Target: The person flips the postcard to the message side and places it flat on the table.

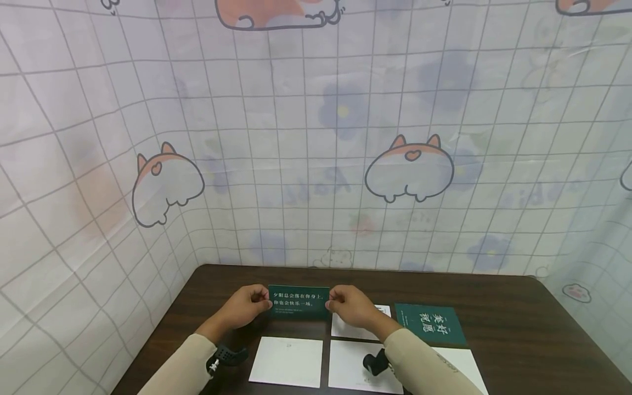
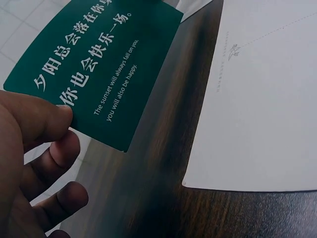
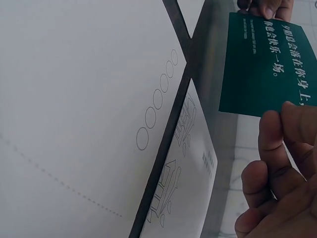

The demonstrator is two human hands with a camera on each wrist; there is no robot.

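A green postcard point(image 1: 298, 312) with white Chinese lettering is held up by both hands over the far part of the table. My left hand point(image 1: 242, 306) pinches its left end between thumb and index finger. At the opposite end, my right hand point(image 1: 351, 304) pinches it the same way. In the left wrist view the postcard point(image 2: 124, 84) also shows small English lines, and the other left fingers point(image 2: 72, 198) curl loosely below. The right wrist view shows the postcard point(image 3: 245, 64) tilted above the table, gripped by the right thumb and index finger point(image 3: 271, 131).
White cards lie on the dark wooden table point(image 1: 513, 318): one front left point(image 1: 288, 362), one front centre point(image 1: 348, 362), one partly behind the right hand point(image 1: 345, 326), one partly under the right sleeve point(image 1: 464, 359). A green card point(image 1: 410, 323) lies back right. A patterned cloth point(image 1: 296, 219) hangs behind.
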